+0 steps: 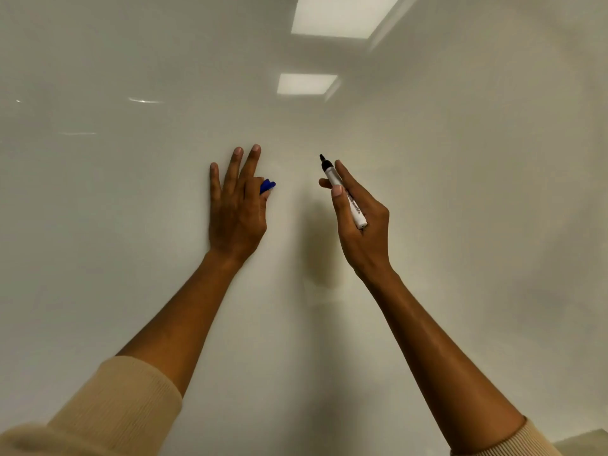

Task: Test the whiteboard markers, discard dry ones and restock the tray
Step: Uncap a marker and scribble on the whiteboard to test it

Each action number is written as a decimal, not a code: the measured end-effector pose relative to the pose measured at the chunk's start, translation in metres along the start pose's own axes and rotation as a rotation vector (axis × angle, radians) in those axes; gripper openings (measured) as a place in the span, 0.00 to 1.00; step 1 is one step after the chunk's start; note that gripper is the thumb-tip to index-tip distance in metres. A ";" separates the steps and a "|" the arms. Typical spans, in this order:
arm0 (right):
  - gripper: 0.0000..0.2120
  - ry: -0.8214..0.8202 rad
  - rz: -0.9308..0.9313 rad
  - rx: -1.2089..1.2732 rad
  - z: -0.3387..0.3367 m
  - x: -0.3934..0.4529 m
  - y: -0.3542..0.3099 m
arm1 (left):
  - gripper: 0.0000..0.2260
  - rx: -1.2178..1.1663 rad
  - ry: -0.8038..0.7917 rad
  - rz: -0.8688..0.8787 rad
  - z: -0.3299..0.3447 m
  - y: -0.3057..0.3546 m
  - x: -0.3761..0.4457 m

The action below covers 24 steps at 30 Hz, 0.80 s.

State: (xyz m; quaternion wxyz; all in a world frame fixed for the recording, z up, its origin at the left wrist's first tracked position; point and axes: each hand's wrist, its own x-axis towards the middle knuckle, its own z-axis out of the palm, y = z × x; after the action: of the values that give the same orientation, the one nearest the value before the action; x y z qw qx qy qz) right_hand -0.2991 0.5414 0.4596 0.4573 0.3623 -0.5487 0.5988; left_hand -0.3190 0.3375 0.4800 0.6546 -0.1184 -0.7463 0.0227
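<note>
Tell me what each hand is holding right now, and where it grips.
Right hand grips an uncapped marker by its barrel. Left hand pinches a blue cap at one end.

Both my arms reach up mid-frame, sleeves pushed back. My left hand spreads three fingers straight, thumb and forefinger pinching. My right hand curls in a writing grip.

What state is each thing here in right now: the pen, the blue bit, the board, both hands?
Marker: uncapped, tip up, near the board.
Blue cap: off, pinched.
Whiteboard: no marks visible.
Right hand: grips the marker.
Left hand: pinches the cap, other fingers straight.
</note>
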 end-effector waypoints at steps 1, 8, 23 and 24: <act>0.20 -0.005 -0.010 0.002 0.005 0.004 0.002 | 0.09 0.001 0.004 -0.001 0.001 0.000 0.000; 0.19 -0.052 -0.088 -0.113 0.033 0.033 0.016 | 0.11 0.025 0.019 -0.004 0.003 -0.001 -0.002; 0.19 -0.054 -0.148 -0.312 0.031 0.014 0.037 | 0.11 0.016 0.015 -0.013 0.004 0.000 -0.004; 0.18 -0.039 -0.142 -0.307 0.027 0.013 0.038 | 0.11 0.009 0.012 -0.016 0.004 0.000 -0.004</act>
State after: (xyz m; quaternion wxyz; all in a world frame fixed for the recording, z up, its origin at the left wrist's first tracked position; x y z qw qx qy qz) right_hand -0.3410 0.5172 0.4630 0.5377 0.3374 -0.6157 0.4670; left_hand -0.3227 0.3371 0.4758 0.6597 -0.1095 -0.7433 0.0199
